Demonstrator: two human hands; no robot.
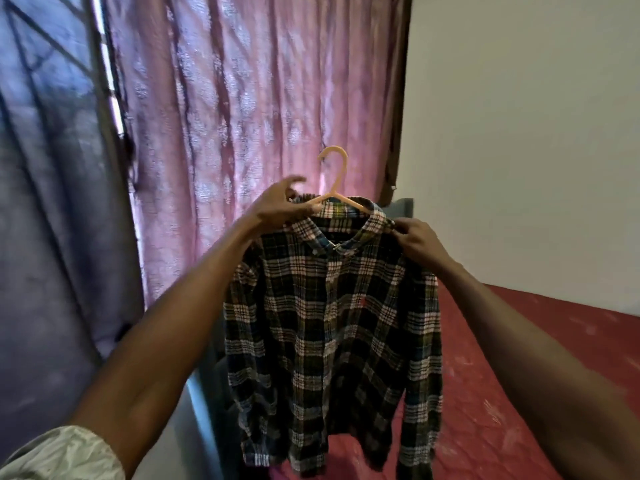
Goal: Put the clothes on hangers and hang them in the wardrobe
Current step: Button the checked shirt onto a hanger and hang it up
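Left grip [277, 207] holds one hanger [334, 188]; right grip [417, 242] pinches one plaid shirt [332, 323] collar.

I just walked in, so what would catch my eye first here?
A dark plaid shirt on a pale orange hanger, held up mid-frame. The left hand grips the hanger's shoulder and the right hand pinches the collar. Behind hangs a pink curtain; a red bedcover lies lower right.
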